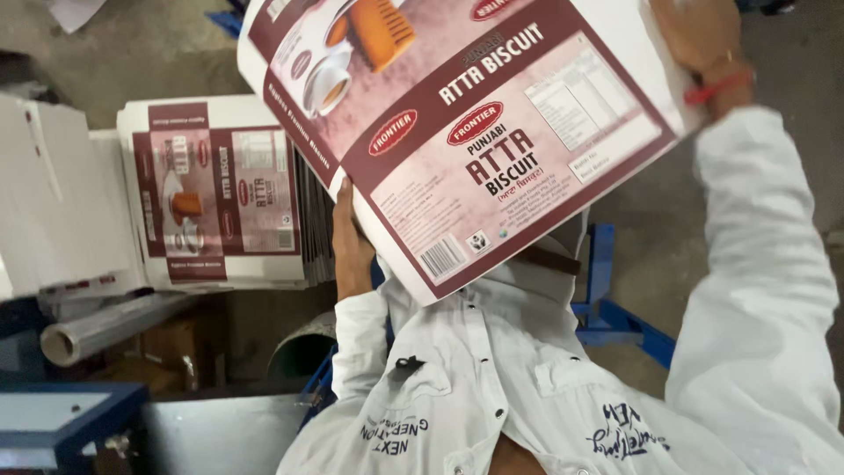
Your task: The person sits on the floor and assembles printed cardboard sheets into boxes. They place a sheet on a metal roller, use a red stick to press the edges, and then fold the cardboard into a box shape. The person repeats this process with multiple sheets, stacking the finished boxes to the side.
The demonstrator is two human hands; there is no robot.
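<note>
Two hands hold one flat printed carton sheet [466, 132] up in front of the person's white shirt [492, 387]. Nearest the camera is the shirt, its sleeves running up toward the sheet. The left hand [350, 242] is tucked under the sheet's lower-left edge; only the back of the hand and wrist show, so how far its grip is closed cannot be told, though it touches the sheet's underside. The right hand [699, 40] grips the sheet's upper-right corner, fingers closed over the edge, with a red thread band [719, 88] on the wrist. The sheet is white and maroon, tilted, with pictures of a biscuit and a cup. Left of it, lower down, a stack of like sheets [220, 198] lies flat beside plain white board [53, 211]. Below the stack rests a roll of clear film [105, 327]. Beyond the right sleeve, a blue metal frame [615, 317] stands on the grey floor [774, 167].
</note>
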